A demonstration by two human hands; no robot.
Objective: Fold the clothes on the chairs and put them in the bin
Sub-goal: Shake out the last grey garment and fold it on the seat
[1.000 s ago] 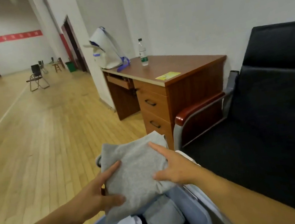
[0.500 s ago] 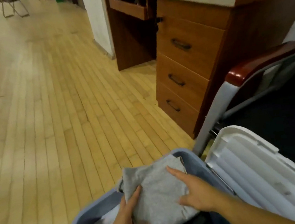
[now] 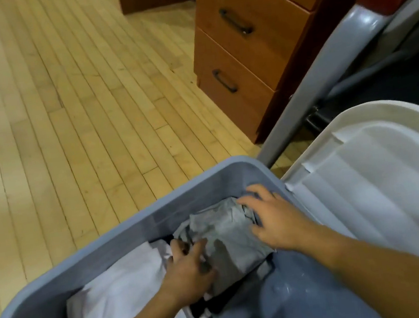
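The folded grey cloth (image 3: pixel 228 239) is seen low inside the blue bin (image 3: pixel 180 190), near the far right corner. Its long side runs from the near wall toward the far wall. It is laid partly on a white cloth (image 3: pixel 118 285) and something dark under it.

The grey cloth is held between the two hands. The left hand (image 3: pixel 189 272) is placed at its left edge, with the fingers (image 3: pixel 180 246) curled round the edge of the cloth. The right hand (image 3: pixel 273 220) is laid flat on its right side, with the fingers (image 3: pixel 248 193) spread apart and pressed down near the far corner. Both hands are touching the cloth, so neither is closer.

The bin is already partly filled with clothes. The white lid (image 3: pixel 367 177) is seen open just beside the bin on the right.

It looks as if the cloth is nearly set down. Next, the hands may need to be let go and lifted straight up, so the fold is not pulled loose.
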